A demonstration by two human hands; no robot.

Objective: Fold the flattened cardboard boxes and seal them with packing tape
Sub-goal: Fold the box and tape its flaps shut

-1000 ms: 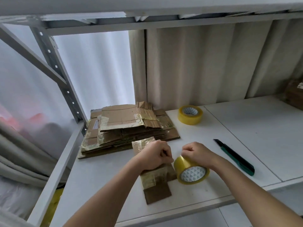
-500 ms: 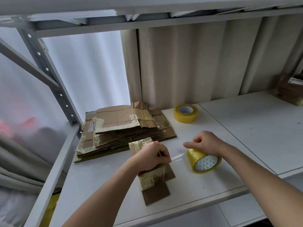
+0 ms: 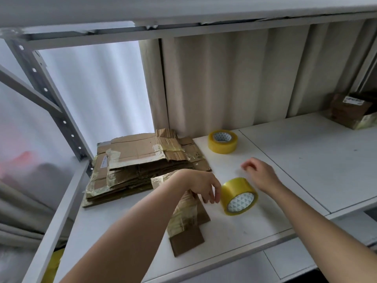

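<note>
Flattened boxes (image 3: 142,166) are waiting stacked at ten o'clock. The left hand (image 3: 201,185), fingers loose, is steadying the small box (image 3: 186,219) for sealing; the tape roll (image 3: 239,196) is lying alongside, the right hand (image 3: 260,173) hovering empty, released.

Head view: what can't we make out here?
- Small flattened box: its middle is hidden under the left hand and forearm.
- Right hand: fingertips motion-blurred; whether they pinch a tape strand cannot be told.
- Brown box, far right: label too small to read.
- Near tape roll: free tape end not visible.
</note>
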